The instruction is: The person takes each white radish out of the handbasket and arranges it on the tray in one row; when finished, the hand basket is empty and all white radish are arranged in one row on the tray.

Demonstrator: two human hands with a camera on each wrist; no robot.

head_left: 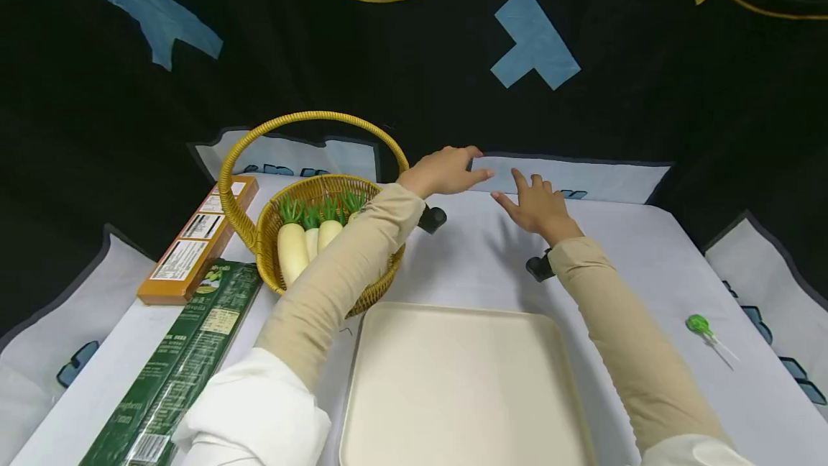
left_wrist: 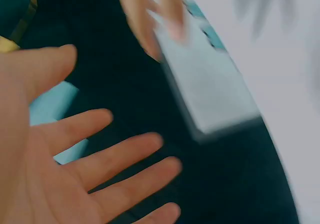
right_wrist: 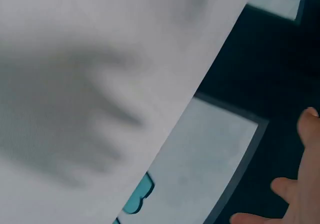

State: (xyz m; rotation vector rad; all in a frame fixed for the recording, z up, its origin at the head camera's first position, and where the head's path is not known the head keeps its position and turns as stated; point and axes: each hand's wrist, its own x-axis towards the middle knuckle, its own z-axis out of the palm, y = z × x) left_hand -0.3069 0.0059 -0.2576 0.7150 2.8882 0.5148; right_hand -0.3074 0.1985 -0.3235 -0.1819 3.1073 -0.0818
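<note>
Both hands are held up over the far part of the white table, fingers spread and holding nothing. My left hand (head_left: pixel 445 171) is just right of the wicker basket (head_left: pixel 394 268), its sleeve crossing in front of the basket. Straight, parted fingers (left_wrist: pixel 125 156) show in the left wrist view. My right hand (head_left: pixel 538 208) faces it across a gap, thumb toward the left hand. Several white radishes (head_left: pixel 293 254) with green tops lie in the basket, partly hidden by the left arm. Between the forearms lies a beige tray (head_left: pixel 453 380) with nothing on it.
On the left, an orange box (head_left: pixel 187 254) and a green spaghetti pack (head_left: pixel 175 365) lie on the table (head_left: pixel 647 272). A green lollipop (head_left: pixel 698 323) is at the right. Behind hangs a black cloth (head_left: pixel 401 56) with blue tape. The basket's tall handle (head_left: pixel 317 116) arches up.
</note>
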